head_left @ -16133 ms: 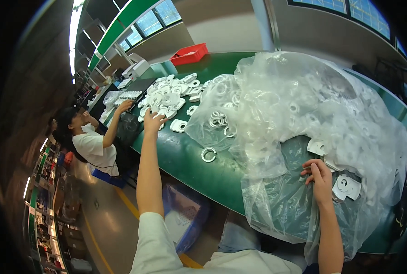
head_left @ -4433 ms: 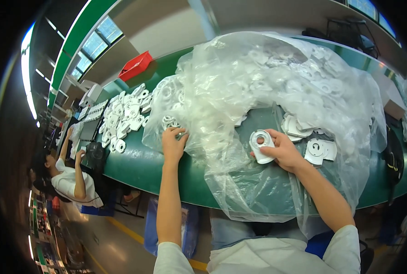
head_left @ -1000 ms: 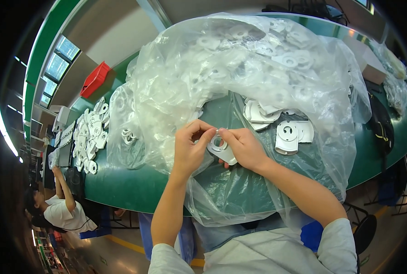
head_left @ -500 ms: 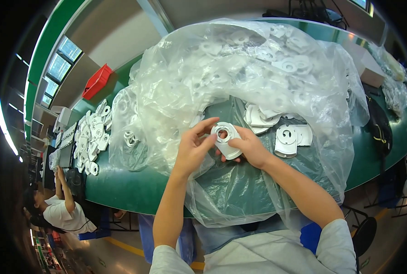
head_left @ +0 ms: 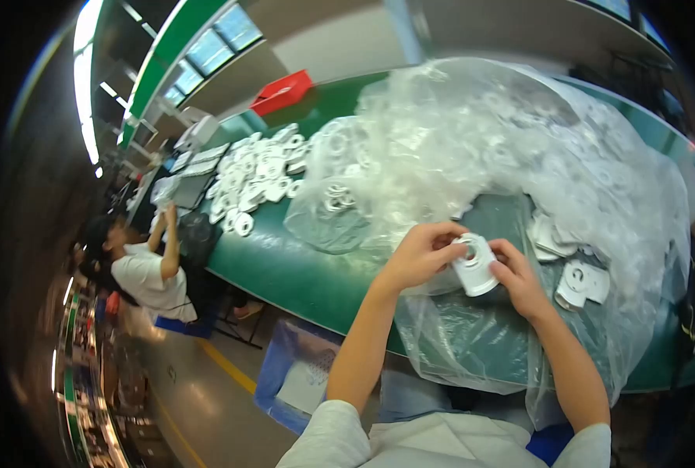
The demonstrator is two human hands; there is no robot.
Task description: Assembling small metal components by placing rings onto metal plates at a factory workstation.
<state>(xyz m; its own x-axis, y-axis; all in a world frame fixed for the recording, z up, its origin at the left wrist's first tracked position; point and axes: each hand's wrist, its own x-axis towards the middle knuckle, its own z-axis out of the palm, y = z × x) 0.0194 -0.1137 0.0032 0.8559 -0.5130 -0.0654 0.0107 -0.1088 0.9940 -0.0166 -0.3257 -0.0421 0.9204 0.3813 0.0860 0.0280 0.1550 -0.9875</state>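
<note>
A white plastic housing with a round ring-shaped opening (head_left: 478, 278) is held between my two hands above the table. My left hand (head_left: 424, 256) closes on its ringed end, with fingertips at the opening. Gripping the opposite edge, my right hand (head_left: 523, 284) has its thumb on the flat face. To the right lie a similar white part (head_left: 572, 287) and a stack of flat white pieces (head_left: 548, 240), both on clear plastic sheeting. A large clear plastic bag (head_left: 441, 140) full of white parts spreads beyond my hands.
The green table (head_left: 265, 261) carries a heap of loose white parts (head_left: 261, 171) and a red bin (head_left: 282, 92) at the far left. A blue crate (head_left: 273, 374) stands below the front edge. Another person (head_left: 152, 269) sits at the left.
My view has swung left, so the table and hands appear further right. The blue crate has come more into view. Both hands still hold the housing, now tilted differently.
</note>
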